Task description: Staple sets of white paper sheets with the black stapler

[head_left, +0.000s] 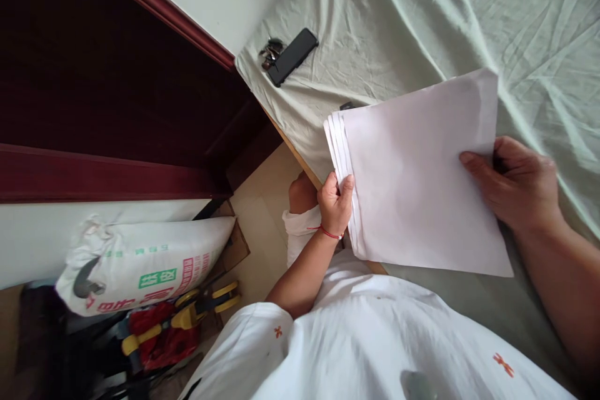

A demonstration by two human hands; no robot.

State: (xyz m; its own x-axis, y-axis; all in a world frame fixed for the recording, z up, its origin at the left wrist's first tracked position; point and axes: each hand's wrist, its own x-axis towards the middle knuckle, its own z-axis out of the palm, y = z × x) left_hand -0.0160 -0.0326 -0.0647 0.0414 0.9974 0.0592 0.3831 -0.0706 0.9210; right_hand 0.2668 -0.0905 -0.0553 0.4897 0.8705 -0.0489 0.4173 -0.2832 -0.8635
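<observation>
A stack of white paper sheets is held up in front of me, above the edge of the bed. Its left side shows several sheet edges slightly fanned out. My left hand, with a red string bracelet at the wrist, pinches that left edge, thumb on top. On the other side my right hand grips the right edge, its thumb lying flat on the top sheet and its fingers behind. The top sheet looks blank. The undersides of the sheets are hidden.
A pale green sheet covers the bed. On it lie a black phone and a bunch of keys. A small dark object is partly behind the paper. At lower left are a white woven sack and a yellow-and-black wheeled object.
</observation>
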